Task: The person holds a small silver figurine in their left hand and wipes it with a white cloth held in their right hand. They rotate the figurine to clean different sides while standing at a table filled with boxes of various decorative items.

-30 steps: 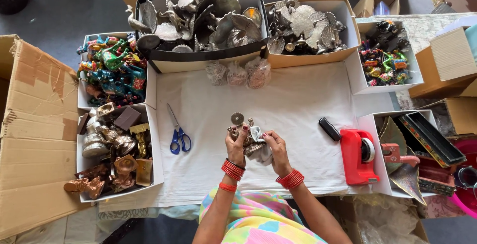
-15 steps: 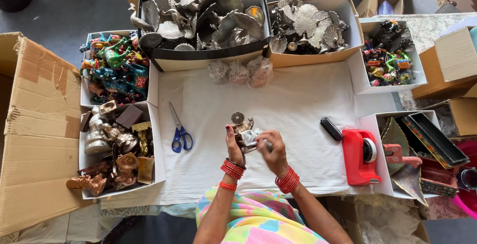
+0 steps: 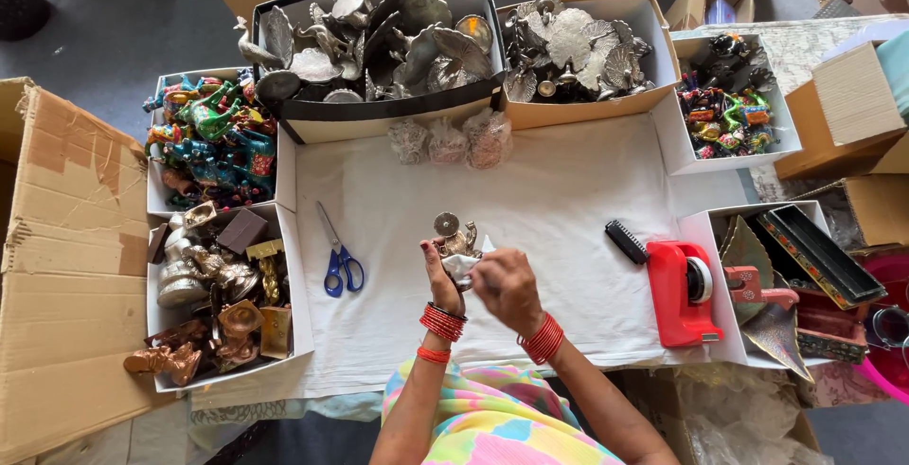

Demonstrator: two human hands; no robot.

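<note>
Both hands raised over the white cloth [image 3: 530,190], close together at its near centre. Left hand [image 3: 441,280] closed around the base of a small metal figurine [image 3: 456,238], thumb and fingers pressed against it; figurine held upright, its round disc topmost, clear of the cloth. Right hand [image 3: 507,285] curled just beside the left, fingertips pinching a scrap of white wrap [image 3: 462,266] against the lower part of the figurine. Red bangles [image 3: 443,321] on both wrists.

Compared with half a second ago: hands nearer each other, right hand now overlapping more of the figurine from the near side; more white wrap showing between the hands. Compared with one second ago: figurine higher off the cloth and less exposed. Position over the cloth otherwise unchanged.

Surroundings, unmoved across the frames: blue-handled scissors [image 3: 338,261] lying flat on the cloth, left of the hands and apart from them. Red tape dispenser [image 3: 680,293] at the right edge of the cloth, a small black comb-like piece [image 3: 625,241] just beside it. Three small clear bags [image 3: 450,140] at the far edge of the cloth, against a black box [image 3: 379,124] of silver ornaments. Tan box [image 3: 587,110] of silver pieces to its right. White boxes of painted figures at far left [image 3: 213,138] and far right [image 3: 724,110]. White box of brass and copper pieces [image 3: 213,295] at near left. Large cardboard carton [image 3: 57,266] at far left.
</note>
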